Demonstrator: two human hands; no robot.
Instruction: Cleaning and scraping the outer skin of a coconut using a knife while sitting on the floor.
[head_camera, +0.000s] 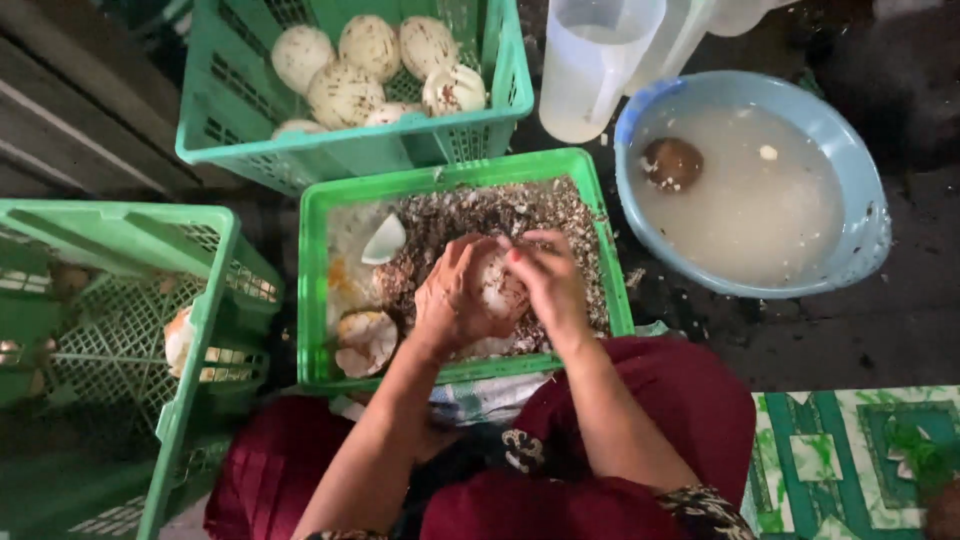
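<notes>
A blue basin (860, 215) of cloudy water sits at the upper right, with one brown-husked coconut (672, 163) floating in it, well apart from the hands. To the upper left stands a green crate (505, 90) stacked with pared white coconuts (345, 95), and directly below the camera a second green crate (315, 290) holds a bed of brown shavings (480, 215) and a few white curved offcuts.

Over that nearer crate, the peeled coconut (497, 290) is cupped between both hands. The left hand (450, 300) wraps it from the side, fingers closed round its curve; the right hand (550, 285) covers the other side, fingers curled onto it. Whether a blade is held in either hand cannot be made out.

The coconut looks dense and fairly heavy for its size, hard and unyielding under a grip, so it should not crush. Its pared surface is probably damp and slick, and its roundness offers no edge, so it is best taken in a full cupping hold across the widest part, with the palm underneath to carry the weight.
</notes>
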